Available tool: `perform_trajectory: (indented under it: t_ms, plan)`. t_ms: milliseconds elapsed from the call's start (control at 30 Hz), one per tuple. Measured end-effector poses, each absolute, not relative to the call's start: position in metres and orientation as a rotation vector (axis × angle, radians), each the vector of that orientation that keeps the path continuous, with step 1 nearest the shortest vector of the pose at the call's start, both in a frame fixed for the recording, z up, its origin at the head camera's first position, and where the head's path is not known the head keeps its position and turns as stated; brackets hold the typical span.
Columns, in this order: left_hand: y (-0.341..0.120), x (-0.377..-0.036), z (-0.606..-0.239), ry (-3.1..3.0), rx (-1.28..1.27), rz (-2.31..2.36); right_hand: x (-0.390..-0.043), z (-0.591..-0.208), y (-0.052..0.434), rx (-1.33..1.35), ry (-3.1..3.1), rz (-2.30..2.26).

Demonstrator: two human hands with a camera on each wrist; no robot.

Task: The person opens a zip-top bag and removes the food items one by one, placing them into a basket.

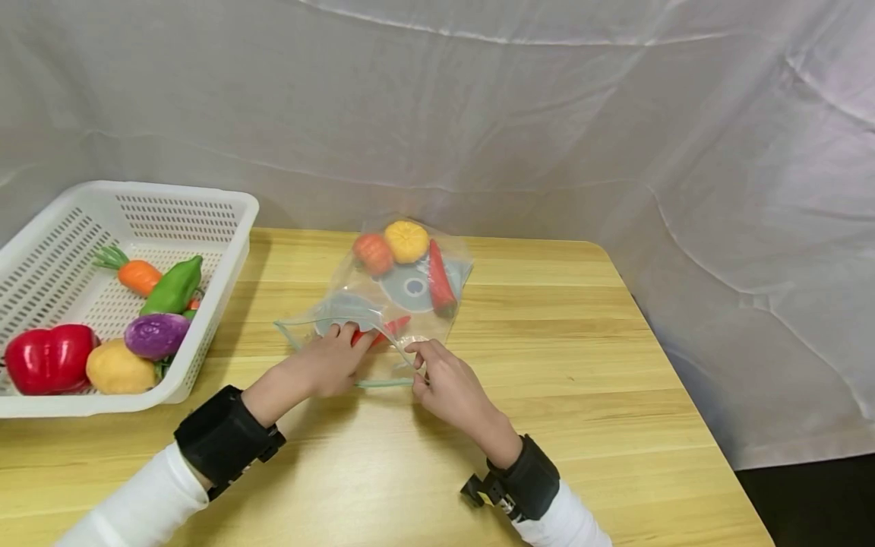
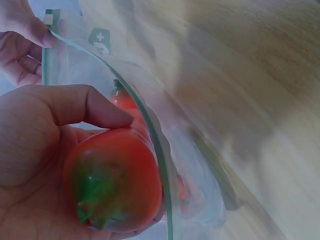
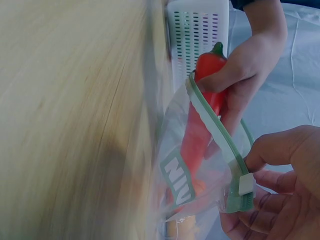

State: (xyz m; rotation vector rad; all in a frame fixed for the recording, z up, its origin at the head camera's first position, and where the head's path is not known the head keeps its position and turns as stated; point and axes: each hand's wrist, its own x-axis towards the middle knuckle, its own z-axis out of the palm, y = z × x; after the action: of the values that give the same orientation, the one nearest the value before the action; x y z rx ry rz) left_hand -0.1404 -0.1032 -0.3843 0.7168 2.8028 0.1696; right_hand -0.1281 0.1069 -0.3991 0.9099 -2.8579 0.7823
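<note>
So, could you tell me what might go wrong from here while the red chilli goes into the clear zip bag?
1. The left hand pushes the long red toy chilli pepper through the mouth of the clear plastic zip bag; its tip could catch on the green zip strip.
2. The right hand pinches only one corner by the white slider, so the mouth might slip shut.
3. The orange, yellow and red toy vegetables inside could slide as the bag shifts.

Left hand: your left hand (image 1: 333, 363) reaches forward with fingers curled in a grip, thumb (image 2: 90, 107) pressed across the top.
Right hand: your right hand (image 1: 447, 384) sits close beside it, fingertips (image 3: 265, 150) pinching.
Arms: both forearms angle inward, white sleeves, black wrist bands.
</note>
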Motion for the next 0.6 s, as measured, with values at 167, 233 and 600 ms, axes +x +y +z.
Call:
perform_trajectory:
  t_ms: [167, 233, 600]
  plan:
    - [-0.105, -0.138, -0.378, 2.776, 0.702, 0.175, -0.128, -0.398, 0.108, 0.91, -2.861, 0.776]
    - [-0.106, -0.136, -0.376, 2.77, 0.705, 0.177, -0.128, -0.398, 0.108, 0.909, -2.864, 0.774]
    - [-0.114, -0.127, -0.369, 2.792, 0.749, 0.161, -0.128, -0.396, 0.109, 0.901, -2.879, 0.78]
